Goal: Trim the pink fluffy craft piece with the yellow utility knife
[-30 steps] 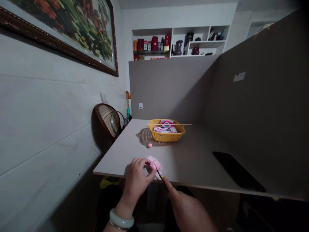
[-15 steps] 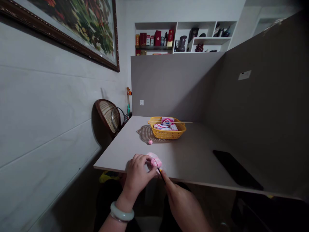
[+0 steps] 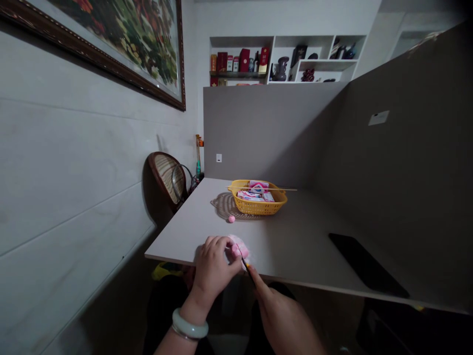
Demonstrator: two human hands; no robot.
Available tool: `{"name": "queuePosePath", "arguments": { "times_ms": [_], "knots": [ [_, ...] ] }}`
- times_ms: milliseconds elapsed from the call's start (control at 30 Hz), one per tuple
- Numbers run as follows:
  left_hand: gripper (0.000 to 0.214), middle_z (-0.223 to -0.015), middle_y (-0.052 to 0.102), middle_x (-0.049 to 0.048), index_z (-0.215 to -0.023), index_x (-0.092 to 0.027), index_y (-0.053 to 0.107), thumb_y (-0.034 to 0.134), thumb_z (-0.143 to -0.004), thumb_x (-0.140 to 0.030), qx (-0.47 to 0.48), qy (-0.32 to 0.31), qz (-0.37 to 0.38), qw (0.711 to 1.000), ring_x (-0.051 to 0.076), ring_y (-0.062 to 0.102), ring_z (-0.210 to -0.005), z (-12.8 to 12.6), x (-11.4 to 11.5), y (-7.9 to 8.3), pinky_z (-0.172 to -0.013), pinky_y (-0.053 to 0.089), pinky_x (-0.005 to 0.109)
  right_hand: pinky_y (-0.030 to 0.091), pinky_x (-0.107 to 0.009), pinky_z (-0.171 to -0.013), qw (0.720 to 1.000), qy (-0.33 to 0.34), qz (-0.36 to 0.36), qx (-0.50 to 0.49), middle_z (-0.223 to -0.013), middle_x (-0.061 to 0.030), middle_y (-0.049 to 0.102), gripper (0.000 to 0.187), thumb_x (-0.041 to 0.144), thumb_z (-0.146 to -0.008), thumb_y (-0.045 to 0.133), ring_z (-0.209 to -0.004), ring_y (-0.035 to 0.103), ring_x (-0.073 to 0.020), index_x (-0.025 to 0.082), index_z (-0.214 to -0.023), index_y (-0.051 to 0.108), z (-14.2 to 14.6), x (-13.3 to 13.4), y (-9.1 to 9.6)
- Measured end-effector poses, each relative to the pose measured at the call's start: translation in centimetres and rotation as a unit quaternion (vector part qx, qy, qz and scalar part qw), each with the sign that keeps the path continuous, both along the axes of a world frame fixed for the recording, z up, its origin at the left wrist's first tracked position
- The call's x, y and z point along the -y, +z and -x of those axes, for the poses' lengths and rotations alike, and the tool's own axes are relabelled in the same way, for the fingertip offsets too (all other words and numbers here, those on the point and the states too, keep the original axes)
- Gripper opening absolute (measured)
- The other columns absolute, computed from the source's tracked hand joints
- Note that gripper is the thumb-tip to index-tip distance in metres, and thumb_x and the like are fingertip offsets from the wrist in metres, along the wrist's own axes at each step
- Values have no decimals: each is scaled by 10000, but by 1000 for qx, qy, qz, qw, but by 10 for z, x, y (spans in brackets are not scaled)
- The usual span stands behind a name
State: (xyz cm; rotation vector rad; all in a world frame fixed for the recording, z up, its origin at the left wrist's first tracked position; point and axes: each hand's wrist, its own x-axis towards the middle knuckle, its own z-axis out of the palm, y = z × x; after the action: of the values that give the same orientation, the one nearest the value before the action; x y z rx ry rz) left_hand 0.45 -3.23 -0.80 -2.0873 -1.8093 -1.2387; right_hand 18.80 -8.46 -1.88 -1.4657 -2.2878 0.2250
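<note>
At the table's near edge: a person sits working with both bare hands, seen from across the room.

Left hand [image 3: 213, 268]: fingers curled closed around a pink fluffy lump [image 3: 241, 248], pressing it against the table top.

Right hand [image 3: 284, 315]: thumb and forefinger pinch a thin dark tool [image 3: 250, 272] with a yellow band, held nearly upright; the other fingers fold below, partly out of sight.

Pink fluffy lump: just past the left fingertips, at the table's near edge, its soft fibres spreading out. The tip of the tool touches it.

Left wrist: a pale green jade bangle [image 3: 189, 324] sits below the hand, with a thin metal bracelet beside it.

Ahead of the fingers: a small pink ball [image 3: 231, 219] lies alone on the pale table [image 3: 177, 241], near a yellow plastic basket [image 3: 280, 198].

Basket: it holds pink-and-white packets [image 3: 251, 195], with a long wooden skewer [image 3: 290, 189] lying across its rim.

Right of the fingers: a flat black slab [image 3: 367, 265] lies well apart, close to the partition.

Left of the fingers: a woven round chair back [image 3: 162, 178] stands past the table's side, beneath a framed floral painting [image 3: 118, 34] on the wall.

Beyond the fingers: white shelves [image 3: 284, 59] hold boxes and vases above a grey partition [image 3: 269, 133].
</note>
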Motion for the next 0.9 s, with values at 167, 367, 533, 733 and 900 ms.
{"name": "queuePosePath", "arguments": {
  "times_ms": [167, 367, 533, 733, 900],
  "knots": [
    [62, -888, 667, 17, -854, -219, 598, 617, -796, -227, 8, 0, 0, 1000, 217, 585, -902, -1, 2, 2, -779, 427, 341, 517, -201, -672, 1000, 0, -2, 7, -988, -85, 774, 605, 111, -879, 398, -813, 739, -179, 257, -1463, 457, -5, 4, -1],
    [74, -880, 668, 7, -841, -226, 602, 645, -781, -220, 16, -8, -8, 1000, 215, 590, -901, 0, 2, 1, -773, 423, 339, 533, -227, -703, 1000, 4, -18, 6, -1005, -71, 772, 700, 53, -859, 344, -827, 738, -177, 262, -1526, 324, 6, -7, -2],
    [81, -888, 673, 16, -863, -219, 608, 643, -791, -228, 3, -11, -23, 1000, 219, 592, -904, 3, -1, -5, -768, 434, 337, 534, -215, -600, 999, 31, -4, 27, -850, -81, 778, 625, 84, -859, 367, -689, 736, -189, 212, -1465, 455, -10, -2, -2],
    [84, -896, 675, 17, -860, -218, 612, 656, -789, -232, 15, -9, -17, 1000, 219, 593, -905, 2, -4, -3, -782, 450, 346, 546, -266, -618, 997, 9, -39, 58, -883, -130, 769, 707, -26, -793, 304, -689, 732, -214, 98, -1483, 395, 9, -14, -1],
    [96, -879, 677, 16, -869, -219, 619, 664, -787, -244, 13, -19, -18, 1000, 216, 596, -887, 5, -3, -2, -775, 456, 346, 547, -247, -605, 997, 29, -34, 57, -847, -106, 771, 699, -11, -792, 329, -667, 733, -202, 133, -1469, 430, 2, -12, -2]
  ]
}}
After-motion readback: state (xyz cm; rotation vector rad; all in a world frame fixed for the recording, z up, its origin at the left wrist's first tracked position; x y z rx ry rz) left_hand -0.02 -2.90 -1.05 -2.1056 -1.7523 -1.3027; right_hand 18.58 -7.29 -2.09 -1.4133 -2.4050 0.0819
